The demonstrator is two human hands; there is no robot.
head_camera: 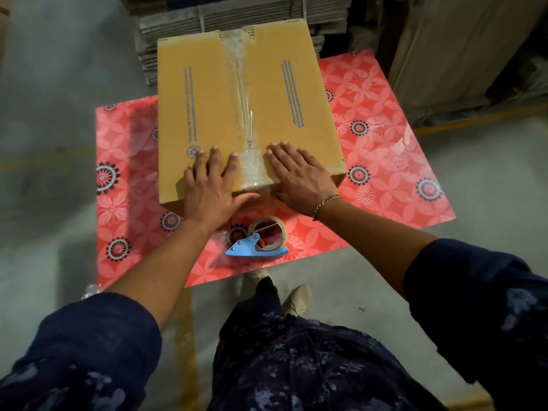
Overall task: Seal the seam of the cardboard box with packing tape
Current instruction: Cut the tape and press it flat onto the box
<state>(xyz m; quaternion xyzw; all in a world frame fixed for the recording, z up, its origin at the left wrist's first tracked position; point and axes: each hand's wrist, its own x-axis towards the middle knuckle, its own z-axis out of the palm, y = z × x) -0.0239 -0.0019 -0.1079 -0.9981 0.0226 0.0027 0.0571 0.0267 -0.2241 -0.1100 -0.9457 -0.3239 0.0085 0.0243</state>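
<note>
Nearest you, the tape dispenser point(260, 239) lies on the red floral bench point(385, 161). Beyond it, your left hand point(211, 185) and right hand point(299, 176) press flat, grip released, flanking the packing tape point(243, 114) along the cardboard box point(207, 99) seam.

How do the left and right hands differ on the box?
The left hand has its thumb stretched toward the tape strip at the near edge; the right hand's thumb is not visible. Only the right wrist wears a bracelet. Both lie flat, fingers spread, on the box, flanking the tape.
</note>
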